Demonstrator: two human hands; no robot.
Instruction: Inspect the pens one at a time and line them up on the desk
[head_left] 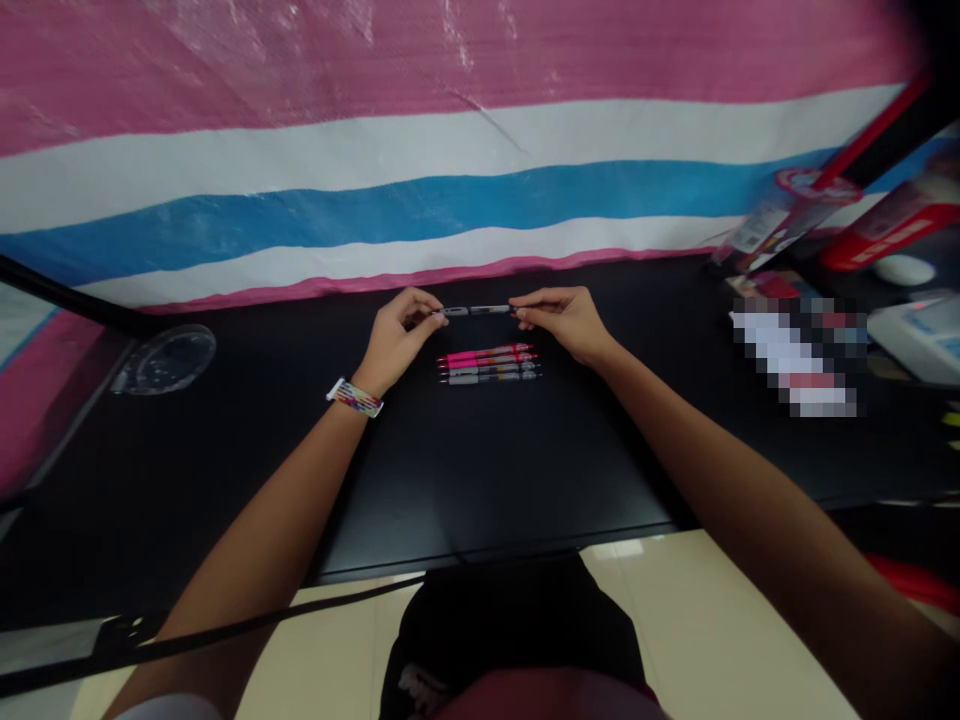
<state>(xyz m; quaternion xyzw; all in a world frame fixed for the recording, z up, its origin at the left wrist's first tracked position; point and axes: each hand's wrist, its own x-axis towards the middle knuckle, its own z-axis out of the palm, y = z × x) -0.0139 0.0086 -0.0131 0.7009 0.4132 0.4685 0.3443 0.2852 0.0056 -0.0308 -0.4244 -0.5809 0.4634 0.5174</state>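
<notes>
Holding pen (487,310) two-handed; cup label (750,231) blurred

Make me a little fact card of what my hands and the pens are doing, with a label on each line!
Left hand: pinches one end of a pen
Right hand: pinches the other end
Pink pens: two, lying side by side
Grey pens: two, beside the pink ones, nearer you
Table: black
Wristband: colourful, on the left wrist
Behind: striped sheet, pink, white and blue

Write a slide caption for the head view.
Both hands, left and right, hold a pen above pink and gray pens on a black table.
</notes>
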